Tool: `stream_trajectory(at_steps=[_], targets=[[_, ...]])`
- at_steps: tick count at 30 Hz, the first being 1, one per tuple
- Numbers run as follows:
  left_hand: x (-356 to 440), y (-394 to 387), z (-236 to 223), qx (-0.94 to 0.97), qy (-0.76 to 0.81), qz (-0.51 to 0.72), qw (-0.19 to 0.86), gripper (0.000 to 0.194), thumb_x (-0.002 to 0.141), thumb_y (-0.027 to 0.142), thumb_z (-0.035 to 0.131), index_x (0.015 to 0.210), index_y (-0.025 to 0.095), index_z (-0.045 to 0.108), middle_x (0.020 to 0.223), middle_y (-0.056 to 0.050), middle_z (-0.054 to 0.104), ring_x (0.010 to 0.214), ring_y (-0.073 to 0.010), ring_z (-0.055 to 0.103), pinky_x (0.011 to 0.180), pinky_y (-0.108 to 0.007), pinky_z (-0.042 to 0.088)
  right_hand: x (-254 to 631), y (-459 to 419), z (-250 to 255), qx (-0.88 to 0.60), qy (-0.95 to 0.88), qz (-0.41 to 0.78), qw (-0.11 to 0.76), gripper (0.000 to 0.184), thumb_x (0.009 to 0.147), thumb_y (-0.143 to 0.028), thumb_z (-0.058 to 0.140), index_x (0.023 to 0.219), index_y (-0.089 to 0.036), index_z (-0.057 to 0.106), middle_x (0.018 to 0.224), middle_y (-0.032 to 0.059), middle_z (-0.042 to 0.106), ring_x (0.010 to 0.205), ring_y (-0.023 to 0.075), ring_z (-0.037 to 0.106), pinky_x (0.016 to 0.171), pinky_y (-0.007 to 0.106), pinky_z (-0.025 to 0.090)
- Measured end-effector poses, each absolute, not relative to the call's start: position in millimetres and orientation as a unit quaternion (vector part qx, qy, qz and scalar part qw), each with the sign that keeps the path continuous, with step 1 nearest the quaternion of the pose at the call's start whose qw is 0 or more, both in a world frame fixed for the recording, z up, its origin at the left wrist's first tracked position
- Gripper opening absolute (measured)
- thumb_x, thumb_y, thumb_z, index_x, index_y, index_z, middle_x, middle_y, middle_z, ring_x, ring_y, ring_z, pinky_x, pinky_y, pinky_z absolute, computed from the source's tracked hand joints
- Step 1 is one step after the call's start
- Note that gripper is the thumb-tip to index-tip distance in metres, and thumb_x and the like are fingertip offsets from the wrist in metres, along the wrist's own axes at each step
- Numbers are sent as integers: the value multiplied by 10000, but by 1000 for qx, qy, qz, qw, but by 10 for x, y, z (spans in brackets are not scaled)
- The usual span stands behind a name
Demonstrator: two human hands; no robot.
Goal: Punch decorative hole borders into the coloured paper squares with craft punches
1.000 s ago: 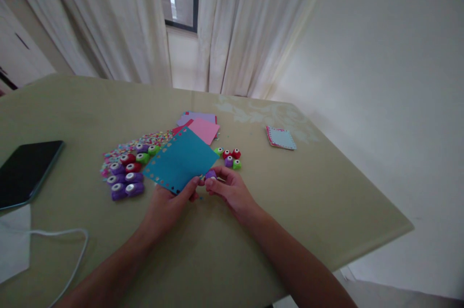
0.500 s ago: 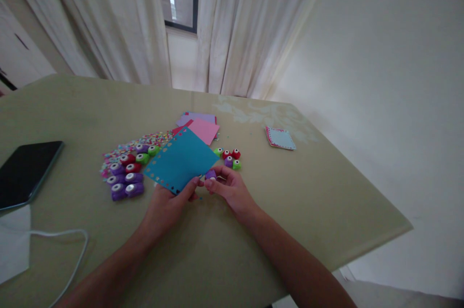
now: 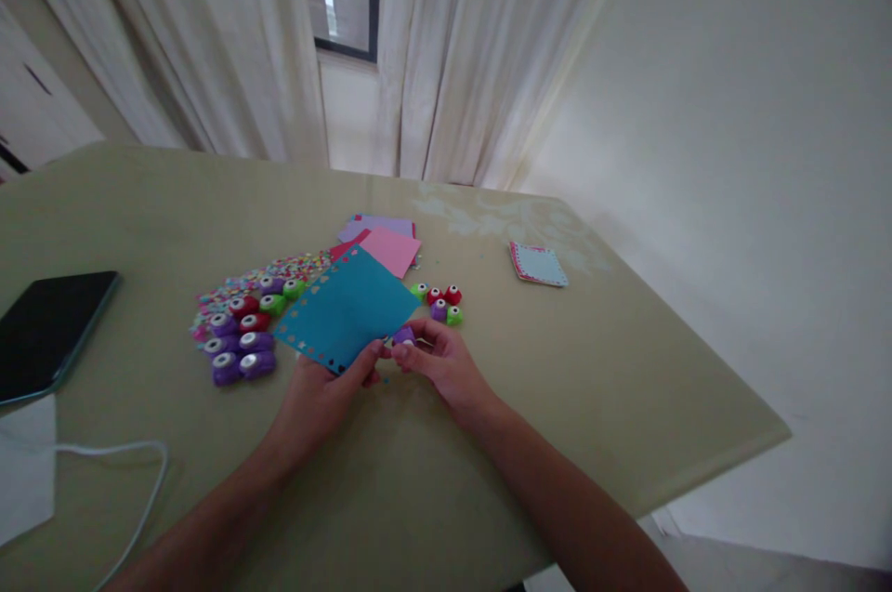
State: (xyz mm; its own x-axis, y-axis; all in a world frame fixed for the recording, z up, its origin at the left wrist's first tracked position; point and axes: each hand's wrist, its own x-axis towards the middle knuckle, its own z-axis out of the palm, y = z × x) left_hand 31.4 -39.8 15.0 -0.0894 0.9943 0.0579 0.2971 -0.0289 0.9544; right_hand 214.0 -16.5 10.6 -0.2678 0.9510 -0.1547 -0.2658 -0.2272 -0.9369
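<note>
A square sheet of blue paper is held up over the table, tilted, with small shaped holes along its left and lower-left edges. My left hand is closed on its near edge, thumb on top and fingers underneath. My right hand pinches a small purple craft paper punch against the sheet's near right edge, close to my left thumb. How far the paper sits inside the punch is hidden by my fingers. A few tiny blue bits lie on the table below.
Several purple, red and green punches stand left, beside colourful paper confetti. More punches sit beyond my right hand. Pink paper lies behind the blue sheet. A light blue card is at right, a tablet and white cable at left.
Both hands, the blue sheet and the purple punch keep nearly the same positions. The whole view has shifted very slightly.
</note>
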Motion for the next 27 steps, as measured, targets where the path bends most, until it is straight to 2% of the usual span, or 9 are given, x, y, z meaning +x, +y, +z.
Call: stream_trajectory(at_steps=[3,17,22,27], targets=[[311,-404,161,560,585,447,379,341,859,514,693,672,228,689,595,-6,727,548,-202,688,542,-291,527,2141,-166,106,-403,-423,675,450,455,633,-458,995,914,-211,735,861,-2,743,814,186,721,707,282,512],[332,-417,204,543,589,453,391,336,821,530,703,670,230,694,573,-9,720,527,-210,686,521,-293,533,2140,-183,132,-400,-435,676,441,436,653,-473,983,900,-215,732,863,-1,728,808,186,702,725,293,512],[327,-418,156,556,577,437,408,348,841,516,711,651,227,676,585,-2,715,532,-202,672,514,-284,513,2145,-177,147,-393,-469,660,437,441,650,-505,977,812,-226,675,819,-13,666,770,171,616,728,299,474],[303,-387,109,589,564,432,386,311,879,495,687,757,215,747,665,-17,767,615,-238,709,582,-318,544,2152,-168,124,-419,-527,613,413,465,665,-544,956,737,-222,628,692,-38,559,664,147,491,623,282,378]])
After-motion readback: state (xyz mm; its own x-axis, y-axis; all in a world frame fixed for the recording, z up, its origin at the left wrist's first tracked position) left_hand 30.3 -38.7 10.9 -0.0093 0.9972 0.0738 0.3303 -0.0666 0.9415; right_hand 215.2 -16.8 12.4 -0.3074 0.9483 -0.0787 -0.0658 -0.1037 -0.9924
